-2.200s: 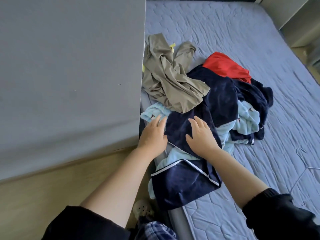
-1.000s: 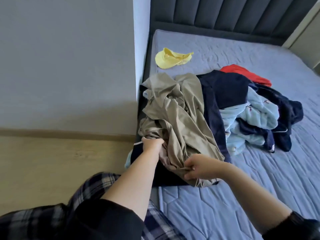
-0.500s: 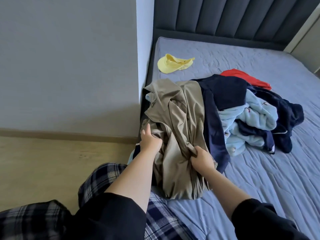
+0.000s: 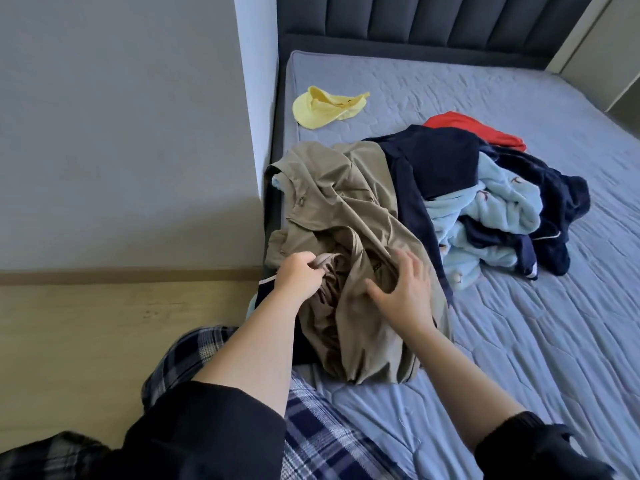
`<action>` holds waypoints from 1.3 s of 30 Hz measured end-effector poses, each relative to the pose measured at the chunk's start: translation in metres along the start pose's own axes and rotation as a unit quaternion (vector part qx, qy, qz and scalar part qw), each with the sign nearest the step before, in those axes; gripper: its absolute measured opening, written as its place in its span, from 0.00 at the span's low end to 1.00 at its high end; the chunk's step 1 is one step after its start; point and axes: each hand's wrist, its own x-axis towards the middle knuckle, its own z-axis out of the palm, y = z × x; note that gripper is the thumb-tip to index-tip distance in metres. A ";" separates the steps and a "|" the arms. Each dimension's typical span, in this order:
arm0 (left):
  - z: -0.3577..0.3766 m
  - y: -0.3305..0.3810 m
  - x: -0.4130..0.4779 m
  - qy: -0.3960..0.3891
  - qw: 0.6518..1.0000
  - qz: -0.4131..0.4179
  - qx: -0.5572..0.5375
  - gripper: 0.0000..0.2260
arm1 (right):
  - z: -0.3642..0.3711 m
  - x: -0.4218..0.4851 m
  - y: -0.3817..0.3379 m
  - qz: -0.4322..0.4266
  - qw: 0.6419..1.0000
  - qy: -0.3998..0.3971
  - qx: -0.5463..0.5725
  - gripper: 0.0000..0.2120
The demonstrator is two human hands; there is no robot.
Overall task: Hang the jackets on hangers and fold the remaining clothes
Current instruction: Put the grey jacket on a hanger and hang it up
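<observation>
A crumpled khaki jacket (image 4: 349, 216) lies at the near left edge of the bed, on top of the clothes pile. My left hand (image 4: 300, 276) grips a fold of its fabric. My right hand (image 4: 403, 292) hovers over the jacket with fingers spread, holding nothing. Behind the jacket lie a navy garment (image 4: 436, 164), a light blue fleece piece (image 4: 498, 209), another navy garment with white piping (image 4: 561, 216) and a red item (image 4: 474, 129). No hanger is in view.
A yellow cloth (image 4: 325, 105) lies apart near the head of the grey quilted mattress (image 4: 519, 334). A dark padded headboard (image 4: 433, 26) stands behind. A grey wall (image 4: 121, 133) and wooden floor (image 4: 104, 334) are on the left. My plaid-trousered leg (image 4: 311, 427) touches the bed edge.
My right hand has let go of the khaki jacket and opened above it. My left hand keeps its grip on the fabric. The jacket has bunched slightly toward me.
</observation>
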 end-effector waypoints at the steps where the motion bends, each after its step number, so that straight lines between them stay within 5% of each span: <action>1: 0.000 0.002 -0.001 -0.005 1.000 0.012 -0.018 0.11 | 0.009 -0.003 -0.003 -0.023 0.997 -0.050 -0.050 0.43; 4: 0.000 0.005 -0.003 -0.068 0.991 0.043 -0.102 0.08 | 0.029 -0.008 -0.005 -0.017 0.979 -0.143 -0.142 0.47; 7: -0.001 0.007 -0.007 -0.099 0.982 0.037 -0.154 0.08 | 0.026 -0.002 0.002 -0.016 0.971 -0.131 -0.198 0.25; 10: -0.008 0.005 -0.005 0.030 0.981 -0.006 -0.194 0.06 | 0.006 0.008 0.007 0.038 0.996 -0.061 -0.048 0.09; 14: -0.017 0.007 -0.006 0.156 0.970 -0.028 -0.183 0.04 | -0.027 0.019 0.015 0.104 0.981 -0.017 0.163 0.16; 16: -0.015 0.011 -0.009 0.162 0.979 0.001 -0.126 0.04 | -0.039 0.024 0.020 0.122 0.973 -0.060 0.187 0.09; 21: -0.016 0.015 -0.014 0.169 0.979 0.058 -0.095 0.06 | -0.057 0.023 0.038 0.175 0.907 -0.189 0.334 0.13; 23: -0.017 0.014 -0.013 0.144 0.984 0.074 -0.073 0.11 | -0.066 0.021 0.040 0.178 0.883 -0.289 0.326 0.15; 26: -0.016 0.013 -0.013 0.027 0.991 0.089 -0.097 0.17 | -0.072 0.022 0.037 0.093 0.909 -0.364 0.179 0.23; 31: -0.012 0.018 -0.016 -0.061 0.980 0.115 -0.148 0.17 | -0.033 0.013 0.004 -0.005 0.956 -0.285 0.072 0.17; 33: -0.014 0.015 -0.014 -0.041 0.982 0.105 -0.152 0.18 | -0.022 0.014 -0.003 0.066 0.959 -0.221 0.165 0.20; 36: -0.020 0.007 -0.008 0.067 0.983 0.033 -0.167 0.18 | -0.039 0.027 0.006 0.252 0.896 -0.032 0.364 0.18; 39: -0.022 0.009 -0.008 0.053 0.973 0.009 -0.225 0.16 | -0.051 0.032 0.009 0.241 0.898 -0.014 0.367 0.19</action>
